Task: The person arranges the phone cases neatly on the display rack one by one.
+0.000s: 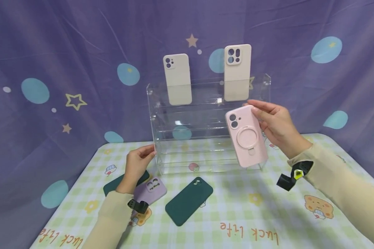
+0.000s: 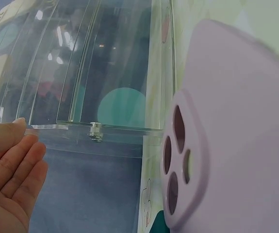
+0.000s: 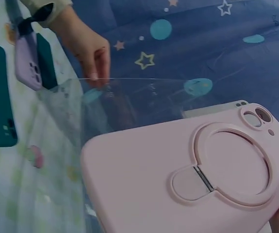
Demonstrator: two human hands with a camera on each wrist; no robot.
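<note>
I held the pink phone case [image 1: 246, 136] in my right hand [image 1: 275, 124], my fingers [image 1: 261, 105] curled round its upper edge, at the right of centre in the head view. It hung upright with its back toward me, showing a round ring stand and two camera holes, in front of the right end of the clear acrylic rack [image 1: 205, 121]. In the right wrist view the case [image 3: 188, 179] filled the lower right of the frame.

My left hand [image 1: 137, 166] sat left of centre, its fingers [image 1: 148, 150] nearly straight and the tips touching the rack's left edge; it gripped nothing. The left wrist view showed those fingertips [image 2: 13, 145] at the lower left, against the clear shelf edge [image 2: 81, 128].

On the rack's top tier, in the upper middle of the head view, two cream cases stood upright: the left cream case [image 1: 177, 79] and the right cream case [image 1: 237, 72].

On the tabletop [image 1: 268, 214], below my left hand, lay a lilac case [image 1: 151, 189], resting partly over a dark green case [image 1: 112, 186] that my hand partly hid. Just right of those, another green case [image 1: 189, 200] lay flat at a slant in the lower middle. A purple cloth [image 1: 65, 52] with stars and blue dots hung behind.
</note>
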